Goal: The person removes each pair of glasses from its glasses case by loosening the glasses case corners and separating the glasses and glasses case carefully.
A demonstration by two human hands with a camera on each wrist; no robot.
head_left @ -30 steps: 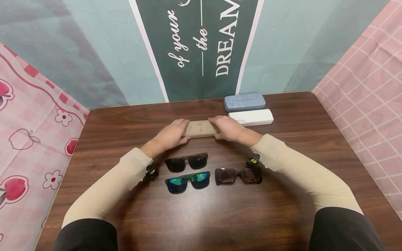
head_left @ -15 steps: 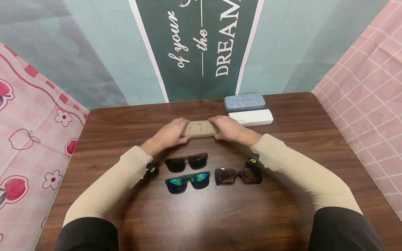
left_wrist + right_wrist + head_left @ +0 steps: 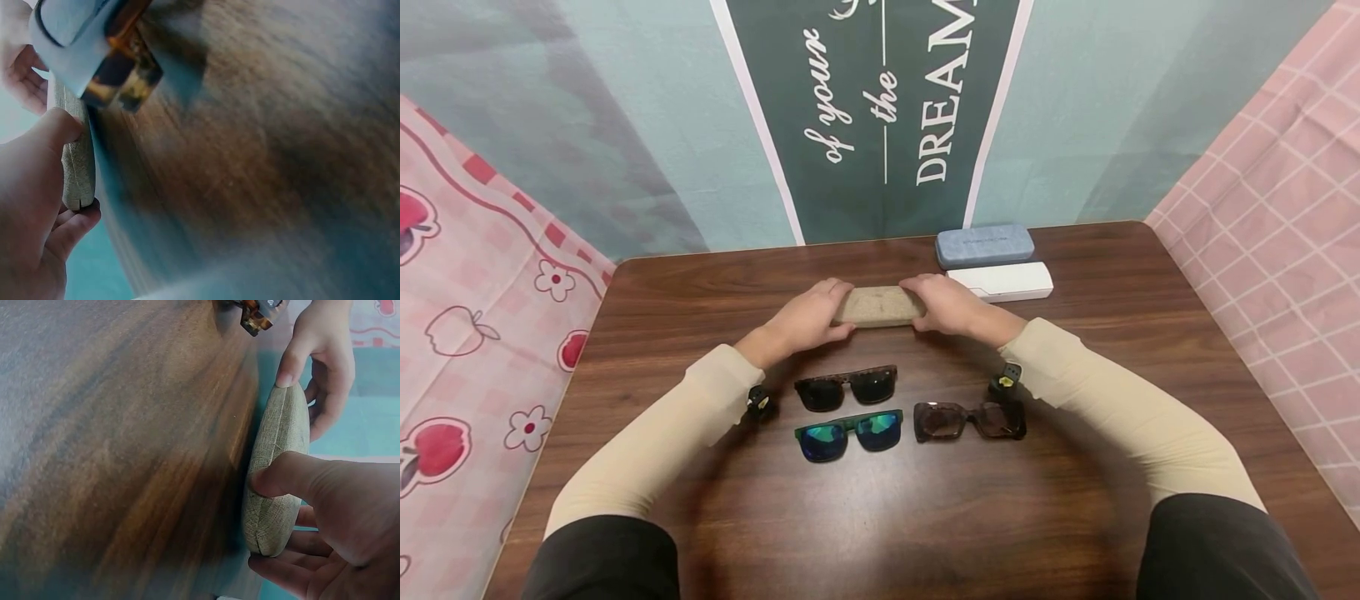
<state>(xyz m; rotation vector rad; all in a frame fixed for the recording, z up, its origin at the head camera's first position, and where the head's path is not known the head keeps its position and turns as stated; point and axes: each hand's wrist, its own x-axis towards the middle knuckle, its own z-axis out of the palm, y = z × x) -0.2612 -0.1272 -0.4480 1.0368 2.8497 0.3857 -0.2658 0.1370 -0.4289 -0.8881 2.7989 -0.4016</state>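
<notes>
A beige fabric-covered glasses case (image 3: 880,307), closed, lies between my two hands toward the back of the table. My left hand (image 3: 807,318) grips its left end, with the thumb on the near side and the fingers behind. At the opposite end my right hand (image 3: 950,306) holds it the same way. In the right wrist view the seam of the case (image 3: 275,437) shows along its near side, with the right thumb pressed on it. The left wrist view has the left thumb against the case (image 3: 78,169) and fingers curled under its end.
Three pairs of sunglasses lie in front of the hands: dark tortoiseshell ones (image 3: 846,388), green mirrored ones (image 3: 848,435) and brown ones (image 3: 970,420). A white case (image 3: 1007,282) and a blue case (image 3: 984,245) stand behind the right hand, near the table's back edge.
Both hands keep their hold on the ends of the glasses case, which stays in nearly the same place. Only a slight shift of the whole head view shows.
</notes>
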